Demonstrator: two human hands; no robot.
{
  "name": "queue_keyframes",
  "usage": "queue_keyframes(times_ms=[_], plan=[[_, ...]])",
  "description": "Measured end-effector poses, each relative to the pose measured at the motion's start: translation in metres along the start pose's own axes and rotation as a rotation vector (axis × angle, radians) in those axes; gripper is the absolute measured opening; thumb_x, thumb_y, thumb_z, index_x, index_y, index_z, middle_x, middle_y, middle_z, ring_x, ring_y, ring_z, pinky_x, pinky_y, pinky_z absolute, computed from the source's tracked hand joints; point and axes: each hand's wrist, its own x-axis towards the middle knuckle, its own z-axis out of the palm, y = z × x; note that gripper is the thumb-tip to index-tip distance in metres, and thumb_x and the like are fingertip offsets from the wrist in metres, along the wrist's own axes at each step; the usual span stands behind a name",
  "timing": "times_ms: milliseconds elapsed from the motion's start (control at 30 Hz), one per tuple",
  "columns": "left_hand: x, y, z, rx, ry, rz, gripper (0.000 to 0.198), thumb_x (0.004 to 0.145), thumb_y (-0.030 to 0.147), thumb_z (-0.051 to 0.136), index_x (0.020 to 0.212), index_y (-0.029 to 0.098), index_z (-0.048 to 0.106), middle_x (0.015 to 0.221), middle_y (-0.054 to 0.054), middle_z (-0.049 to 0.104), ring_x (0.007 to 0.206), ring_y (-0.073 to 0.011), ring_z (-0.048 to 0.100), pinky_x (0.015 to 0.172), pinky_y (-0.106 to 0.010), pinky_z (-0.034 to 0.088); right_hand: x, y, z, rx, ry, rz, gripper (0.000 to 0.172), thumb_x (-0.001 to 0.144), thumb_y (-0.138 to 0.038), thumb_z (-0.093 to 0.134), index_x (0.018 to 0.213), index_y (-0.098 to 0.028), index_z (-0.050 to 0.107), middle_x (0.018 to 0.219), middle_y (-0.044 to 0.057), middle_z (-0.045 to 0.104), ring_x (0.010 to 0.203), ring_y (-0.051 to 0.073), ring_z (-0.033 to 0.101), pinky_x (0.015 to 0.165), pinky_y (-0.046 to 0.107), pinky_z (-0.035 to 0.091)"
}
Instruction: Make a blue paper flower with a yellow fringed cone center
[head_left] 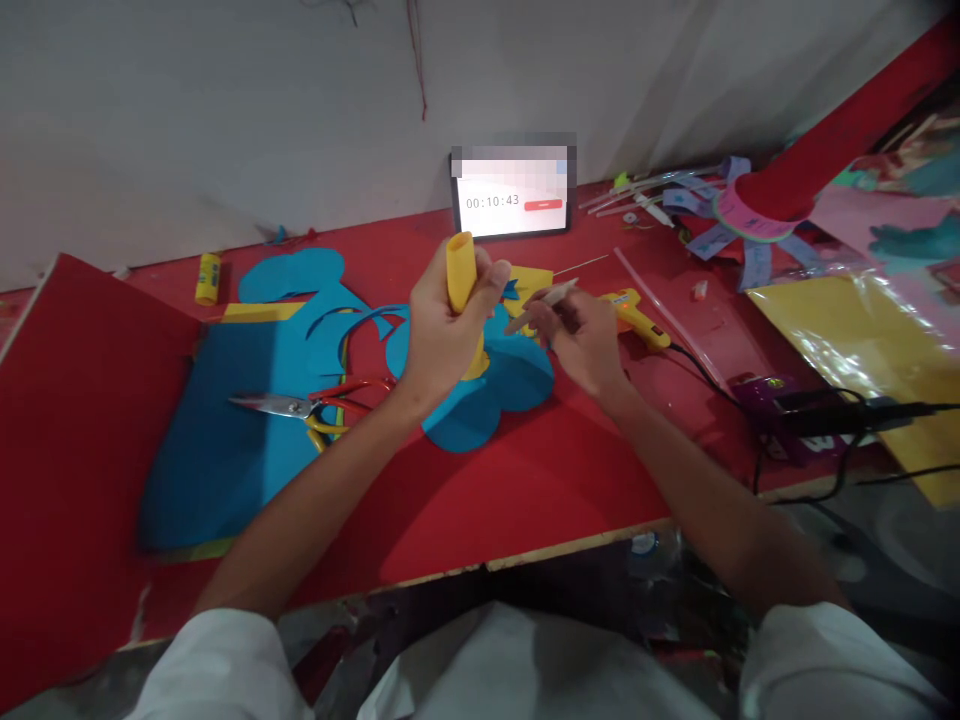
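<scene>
Near the middle of the red table, a blue paper flower point(517, 372) lies under my hands. My left hand point(442, 335) is wrapped round an upright yellow rolled tube point(462, 272), whose lower end is at the flower's centre. To its right, my right hand point(576, 328) is closed on a thin pale stick point(556, 292) above the flower's upper right edge. A piece of yellow paper point(534, 288) lies behind the flower, between my hands. The yellow glue gun point(636, 318) rests just right of my right hand.
Scissors point(281, 405) lie on blue sheets point(217, 440) at the left, beside blue offcuts point(296, 272) and a glue stick point(208, 280). A tablet point(511, 192) leans on the wall. Cables and a purple box point(776, 415) sit right, near a yellow packet point(840, 345).
</scene>
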Motion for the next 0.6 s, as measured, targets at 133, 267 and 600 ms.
queue_keyframes(times_ms=[133, 267, 600], plan=[[0.008, 0.016, -0.007, -0.05, -0.124, 0.018, 0.048, 0.09, 0.071, 0.079, 0.092, 0.026, 0.062, 0.065, 0.004, 0.054, 0.052, -0.0104, 0.054, 0.05, -0.027, 0.047, 0.0, 0.002, -0.006, 0.097, 0.103, 0.008, 0.048, 0.097, -0.074, 0.064, 0.096, -0.027, 0.067, 0.071, 0.0, 0.062, 0.057, 0.016, 0.056, 0.056, 0.034, 0.047], [0.015, 0.013, -0.018, -0.097, -0.269, -0.044, 0.049, 0.09, 0.073, 0.078, 0.094, 0.026, 0.063, 0.06, 0.005, 0.052, 0.049, -0.0111, 0.055, 0.048, -0.026, 0.047, -0.004, -0.002, -0.006, 0.033, 0.061, -0.051, 0.047, 0.099, -0.073, 0.061, 0.095, -0.027, 0.067, 0.073, 0.001, 0.063, 0.061, 0.017, 0.057, 0.06, 0.035, 0.048], [0.011, -0.014, -0.015, -0.196, -0.369, -0.154, 0.044, 0.088, 0.059, 0.085, 0.089, 0.025, 0.057, 0.06, 0.007, 0.053, 0.045, -0.009, 0.05, 0.046, -0.025, 0.046, -0.01, -0.005, 0.01, -0.199, -0.337, -0.099, 0.041, 0.105, -0.061, 0.056, 0.087, -0.025, 0.065, 0.09, 0.007, 0.077, 0.081, 0.022, 0.071, 0.076, 0.035, 0.053]])
